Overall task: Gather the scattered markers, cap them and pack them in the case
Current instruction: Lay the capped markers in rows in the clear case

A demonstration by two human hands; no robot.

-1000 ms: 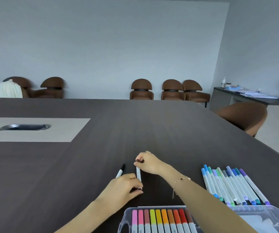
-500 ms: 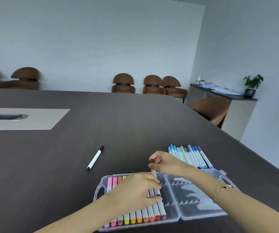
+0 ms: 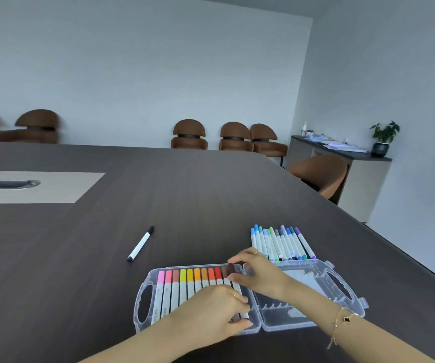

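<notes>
Markers (image 3: 192,284): warm row in open clear case (image 3: 143,297) on surface; barrel print unreadable. My right hand (image 3: 257,273) and left hand (image 3: 219,307) pinch brown marker (image 3: 231,271) into last slot. Cool-coloured bunch (image 3: 280,243), black marker (image 3: 141,243) loose beyond.

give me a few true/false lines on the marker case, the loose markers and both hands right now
1. The case lies open on the table. True.
2. The black marker sits inside the case. False: it lies alone on the table, left of it.
3. The blue and green markers lie beyond the case's empty half. True.
4. The right hand rests idle on the table. False: it pinches a brown marker.
5. The left hand is at that marker's near end. True.
</notes>
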